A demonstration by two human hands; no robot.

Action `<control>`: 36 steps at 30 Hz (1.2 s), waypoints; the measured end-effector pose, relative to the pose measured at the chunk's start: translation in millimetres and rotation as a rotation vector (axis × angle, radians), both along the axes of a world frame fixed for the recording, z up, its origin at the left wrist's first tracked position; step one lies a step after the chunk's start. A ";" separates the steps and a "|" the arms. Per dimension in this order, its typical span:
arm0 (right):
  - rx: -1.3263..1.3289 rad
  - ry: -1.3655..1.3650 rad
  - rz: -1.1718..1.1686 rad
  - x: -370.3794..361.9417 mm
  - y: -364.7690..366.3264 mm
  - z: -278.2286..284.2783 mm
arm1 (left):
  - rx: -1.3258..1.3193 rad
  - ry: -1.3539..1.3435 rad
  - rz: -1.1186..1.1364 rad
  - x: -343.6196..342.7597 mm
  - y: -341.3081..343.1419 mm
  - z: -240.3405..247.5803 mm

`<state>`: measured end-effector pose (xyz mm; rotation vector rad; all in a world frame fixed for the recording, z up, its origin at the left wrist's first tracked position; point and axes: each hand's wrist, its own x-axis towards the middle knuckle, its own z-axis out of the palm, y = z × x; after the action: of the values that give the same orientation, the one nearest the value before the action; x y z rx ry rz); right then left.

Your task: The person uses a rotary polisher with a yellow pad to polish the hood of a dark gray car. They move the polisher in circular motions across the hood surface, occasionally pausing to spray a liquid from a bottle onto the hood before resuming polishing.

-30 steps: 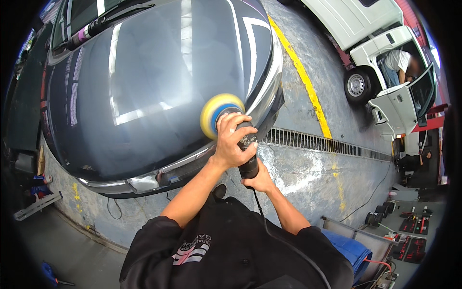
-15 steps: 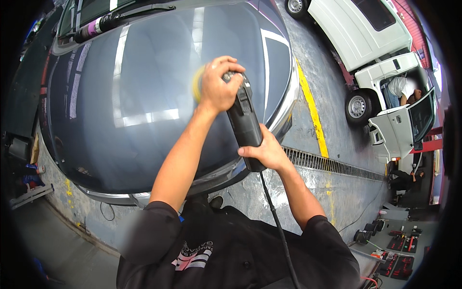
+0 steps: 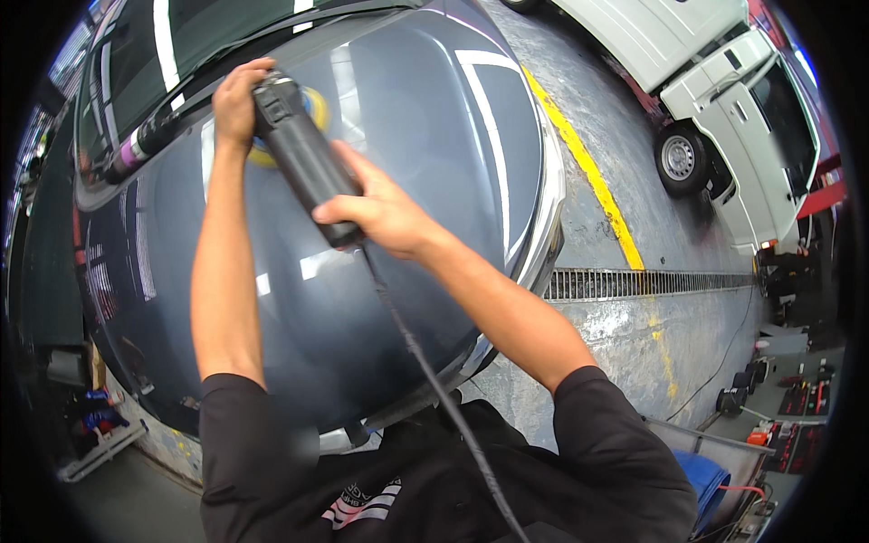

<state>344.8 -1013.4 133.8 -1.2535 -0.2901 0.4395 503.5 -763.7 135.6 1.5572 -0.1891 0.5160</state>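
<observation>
A black power polisher rests with its yellow pad against the dark grey car bonnet, near the windscreen end. My left hand is closed over the polisher's head, partly hidden behind it. Around the rear of its body my right hand is wrapped, the thumb lying across the top. From that rear end the black power cord runs back over the bonnet and my shirt. Most of the pad is hidden under the tool.
Along the windscreen's base lie a wiper and a dark cylinder with a purple band. Right of the car run a yellow floor line and a drain grate. A white truck stands beyond. Tools lie at lower right.
Both hands have carried the polisher forward and left across the bonnet, toward the windscreen. My arms reach farther out, and the whole view has shifted. The person at the truck's cab no longer shows.
</observation>
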 end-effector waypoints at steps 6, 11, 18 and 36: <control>-0.021 0.021 -0.049 31.5 42.5 16.2 | -0.147 0.110 -0.140 55.8 31.0 13.1; -0.019 0.019 -0.107 46.4 46.0 15.0 | -0.086 0.120 -0.186 91.6 31.2 10.5; -0.025 0.052 -0.190 32.5 17.8 15.0 | 0.017 0.056 -0.265 94.9 -16.7 6.9; -0.124 -0.064 -0.254 -133.9 -107.1 -37.4 | 0.069 0.051 -0.234 -93.3 -162.0 -11.6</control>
<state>211.0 -1120.6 96.4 -1.4065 -0.1562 0.2012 410.2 -925.7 124.0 1.5881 -0.3487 0.2878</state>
